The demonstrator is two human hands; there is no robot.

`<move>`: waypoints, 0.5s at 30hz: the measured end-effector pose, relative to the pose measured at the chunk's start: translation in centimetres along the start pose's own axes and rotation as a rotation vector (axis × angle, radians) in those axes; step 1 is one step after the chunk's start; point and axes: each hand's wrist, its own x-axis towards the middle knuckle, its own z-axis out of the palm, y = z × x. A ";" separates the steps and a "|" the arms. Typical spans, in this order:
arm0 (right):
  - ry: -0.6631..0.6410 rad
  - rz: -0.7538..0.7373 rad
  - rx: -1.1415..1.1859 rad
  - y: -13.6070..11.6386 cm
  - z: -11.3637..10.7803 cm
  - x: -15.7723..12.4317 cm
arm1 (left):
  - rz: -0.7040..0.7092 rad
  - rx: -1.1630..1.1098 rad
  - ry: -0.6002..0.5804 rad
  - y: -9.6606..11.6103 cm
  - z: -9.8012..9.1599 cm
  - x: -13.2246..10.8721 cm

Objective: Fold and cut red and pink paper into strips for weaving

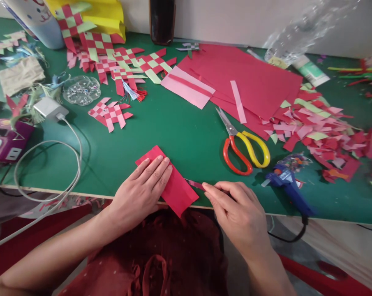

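Note:
My left hand lies flat, fingers stretched out, on a folded red paper at the table's front edge. The paper sits at a slant, and its lower corner reaches past the edge. To the right of it, my right hand is closed around a slim craft knife with a thin metal tip. That tip is at the paper's right edge; whether it touches the paper I cannot tell. Scissors with one red and one yellow handle lie slightly open beyond my right hand.
Red paper sheets and a pink sheet lie farther back. Paper scraps are heaped at right, near a blue glue gun. Woven paper fish, a bead dish and a charger with a looped cable stand left.

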 end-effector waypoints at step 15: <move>-0.010 0.003 -0.002 -0.5 0.6 0.9 | -0.008 -0.006 -0.020 0.0 0.1 -0.1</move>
